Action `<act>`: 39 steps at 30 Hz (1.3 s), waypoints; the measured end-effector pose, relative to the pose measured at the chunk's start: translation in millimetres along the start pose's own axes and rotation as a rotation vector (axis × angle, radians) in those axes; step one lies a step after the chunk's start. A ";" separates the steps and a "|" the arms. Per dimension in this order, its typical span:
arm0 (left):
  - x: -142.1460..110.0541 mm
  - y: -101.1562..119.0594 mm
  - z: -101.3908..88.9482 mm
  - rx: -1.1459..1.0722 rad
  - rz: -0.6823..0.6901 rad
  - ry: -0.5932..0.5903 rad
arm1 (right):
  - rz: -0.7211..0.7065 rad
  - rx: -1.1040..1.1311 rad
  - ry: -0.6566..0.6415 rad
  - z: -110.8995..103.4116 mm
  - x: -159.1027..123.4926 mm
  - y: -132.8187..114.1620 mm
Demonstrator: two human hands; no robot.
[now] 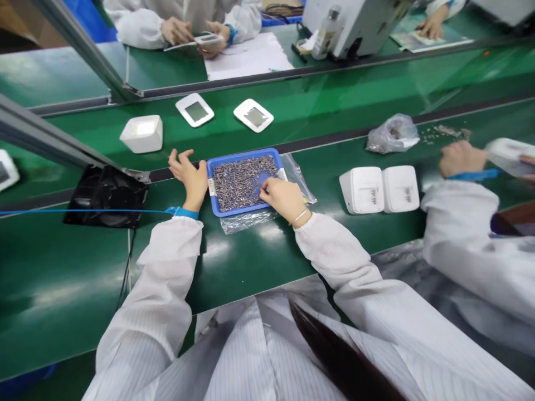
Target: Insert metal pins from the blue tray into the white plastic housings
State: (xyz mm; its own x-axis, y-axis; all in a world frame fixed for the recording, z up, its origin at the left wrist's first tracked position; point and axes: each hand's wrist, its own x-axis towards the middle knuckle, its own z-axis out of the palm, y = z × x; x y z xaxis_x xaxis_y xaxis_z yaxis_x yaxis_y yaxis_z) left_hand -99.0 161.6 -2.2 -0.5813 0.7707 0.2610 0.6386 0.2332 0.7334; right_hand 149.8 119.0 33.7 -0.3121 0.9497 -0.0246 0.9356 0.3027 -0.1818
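Grey metal is what the right hand [284,196] is working in: its fingers [264,192] are pinching together at the near right of a heap of small grey screws [240,179], though whether a screw is actually lying between the tips cannot be told at this size. The left hand [190,174] is resting open beside the shallow blue plastic tray [211,186] that is holding the screws, fingers spread and released, the heel of the palm just touching the tray's left wall. The tray is sitting on a clear plastic bag [246,220] on the glossy green surface [251,262], directly in front of the person.

Judgement on handling: each screw is appearing light, rigid and smooth, likely to slip or roll, so a fingertip pinch across the shank is looking the soundest hold. The tray is seeming light and stiff, best gripped by its side walls.

Further out, two white square housings [379,189] are standing to the right of the tray. A white box-shaped casing [142,133] and two white display units [223,113] are lying beyond it. A co-worker's sleeve [468,223] is reaching in at far right.
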 end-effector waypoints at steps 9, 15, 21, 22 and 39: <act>-0.7 -6.1 -7.6 -0.112 0.003 -0.020 | 0.384 0.329 0.273 -12.9 -62.7 52.2; -3.2 -18.7 -13.4 -0.297 -0.061 0.036 | 0.805 0.176 0.393 -16.8 -123.9 125.6; -113.7 15.3 -49.2 -0.260 0.561 0.046 | 0.693 0.188 0.288 -10.7 -154.3 103.1; -136.7 21.6 -53.4 -0.233 0.631 -0.054 | 0.642 0.254 0.260 -10.4 -157.6 90.4; -198.9 28.3 -35.0 -0.146 0.822 -0.907 | 0.193 0.280 -0.096 -21.3 -152.7 -6.1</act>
State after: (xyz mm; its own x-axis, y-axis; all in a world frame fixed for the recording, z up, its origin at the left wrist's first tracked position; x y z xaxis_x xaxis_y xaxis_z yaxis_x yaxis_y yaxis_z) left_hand 17.0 -5.9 -11.4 0.5639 0.8035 0.1908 0.5529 -0.5390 0.6354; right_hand 195.3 -26.1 59.5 -0.1600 0.9715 -0.1749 0.9015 0.0717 -0.4268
